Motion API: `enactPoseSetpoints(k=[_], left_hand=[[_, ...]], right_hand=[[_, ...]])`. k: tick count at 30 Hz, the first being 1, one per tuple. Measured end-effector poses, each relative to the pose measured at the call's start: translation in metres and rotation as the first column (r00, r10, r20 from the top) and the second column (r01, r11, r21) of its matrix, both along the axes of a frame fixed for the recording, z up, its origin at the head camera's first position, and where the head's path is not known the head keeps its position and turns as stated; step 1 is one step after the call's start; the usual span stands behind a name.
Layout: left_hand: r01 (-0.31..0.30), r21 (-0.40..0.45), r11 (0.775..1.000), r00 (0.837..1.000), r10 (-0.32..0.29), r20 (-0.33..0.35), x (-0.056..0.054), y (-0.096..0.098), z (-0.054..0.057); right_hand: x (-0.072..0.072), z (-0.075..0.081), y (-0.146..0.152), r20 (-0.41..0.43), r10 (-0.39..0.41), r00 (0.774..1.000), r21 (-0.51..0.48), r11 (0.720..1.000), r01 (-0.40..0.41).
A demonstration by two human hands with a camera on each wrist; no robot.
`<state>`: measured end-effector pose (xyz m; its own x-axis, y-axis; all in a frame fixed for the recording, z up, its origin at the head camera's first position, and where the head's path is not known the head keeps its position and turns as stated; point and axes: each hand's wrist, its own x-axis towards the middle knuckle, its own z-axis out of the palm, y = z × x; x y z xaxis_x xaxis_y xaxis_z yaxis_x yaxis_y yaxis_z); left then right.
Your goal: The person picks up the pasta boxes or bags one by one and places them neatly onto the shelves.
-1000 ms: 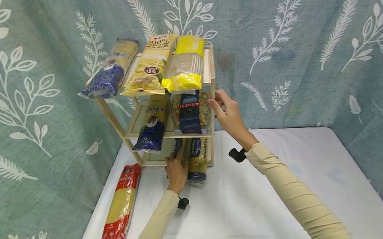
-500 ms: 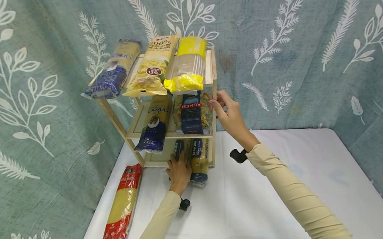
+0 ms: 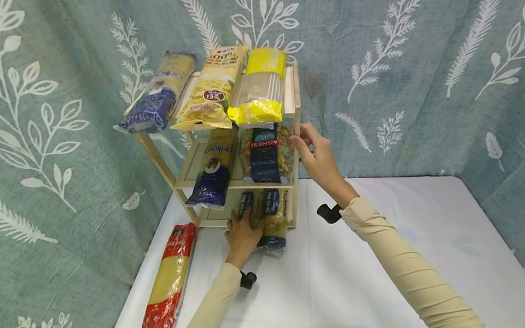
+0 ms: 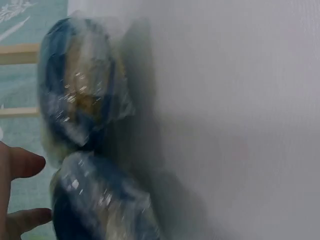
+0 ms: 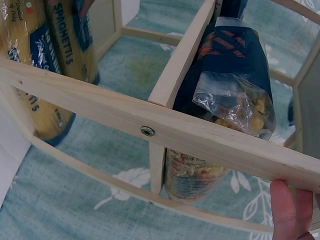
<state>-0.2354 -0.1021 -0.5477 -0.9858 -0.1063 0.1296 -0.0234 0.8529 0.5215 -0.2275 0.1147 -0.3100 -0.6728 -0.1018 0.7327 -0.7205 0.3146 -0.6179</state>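
My left hand (image 3: 243, 236) lies over the front end of a spaghetti pack (image 3: 245, 202) on the bottom shelf, its fingers spread across the wrapper. In the left wrist view, a fingertip touches this pack's blue end (image 4: 95, 200), and the thumb is close by. A second spaghetti pack (image 3: 274, 226) lies directly to the right, its end sticking out past the shelf. My right hand (image 3: 319, 157) holds the right post of the wooden rack (image 3: 273, 185), thumb in front. In the right wrist view, its fingertips (image 5: 284, 205) rest against the wooden bar (image 5: 115, 112).
Above, the middle shelf bears a blue-ended pasta pack (image 3: 214, 167) and an Agnesi pasta bag (image 3: 264, 156). Three packs, including a yellow one (image 3: 261, 83), lie on top. A red pasta pack (image 3: 170, 282) lies on the white table (image 3: 366, 278), left of the rack.
The left hand's fingers have spread out over the spaghetti pack, and more of its dark label shows. The right hand keeps its hold on the post. The view has shifted slightly.
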Motion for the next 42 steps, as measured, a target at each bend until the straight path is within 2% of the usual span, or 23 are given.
enactPoseSetpoints(k=[6, 17, 21, 30, 34, 37, 39, 42], left_hand=[[-0.006, 0.035, 0.999, 0.999, 0.007, -0.046, 0.001, -0.012, 0.011], [0.062, 0.07, 0.996, 0.997, -0.058, -0.058, 0.009, -0.033, 0.025], [0.077, 0.098, 0.992, 0.993, -0.067, -0.1, 0.014, -0.039, 0.029], [0.149, 0.086, 0.985, 0.961, -0.124, -0.248, 0.021, -0.053, 0.039], [0.201, 0.039, 0.979, 0.928, -0.178, -0.328, 0.025, -0.058, 0.044], [0.208, -0.009, 0.978, 0.913, -0.198, -0.357, 0.03, -0.062, 0.046], [0.2, -0.025, 0.979, 0.916, -0.196, -0.349, 0.033, -0.067, 0.047], [0.187, -0.033, 0.982, 0.934, -0.188, -0.304, 0.038, -0.074, 0.049]], right_hand=[[-0.001, -0.001, 0.001, 0.013, 0.0, 1.0, 0.001, 1.0, 0.0], [0.0, 0.0, 0.003, 0.002, -0.008, 1.0, 0.009, 1.0, 0.008], [0.0, -0.001, 0.003, 0.001, -0.01, 1.0, 0.019, 1.0, 0.01], [0.0, -0.001, 0.003, -0.001, -0.007, 1.0, 0.015, 1.0, 0.007], [-0.004, -0.004, 0.004, 0.0, -0.004, 1.0, 0.01, 1.0, 0.004], [-0.005, -0.005, 0.004, 0.006, -0.001, 1.0, 0.002, 1.0, 0.001], [-0.005, -0.005, 0.004, 0.008, 0.0, 1.0, 0.003, 1.0, 0.0], [-0.001, -0.001, 0.002, 0.005, -0.007, 1.0, 0.009, 1.0, 0.007]])
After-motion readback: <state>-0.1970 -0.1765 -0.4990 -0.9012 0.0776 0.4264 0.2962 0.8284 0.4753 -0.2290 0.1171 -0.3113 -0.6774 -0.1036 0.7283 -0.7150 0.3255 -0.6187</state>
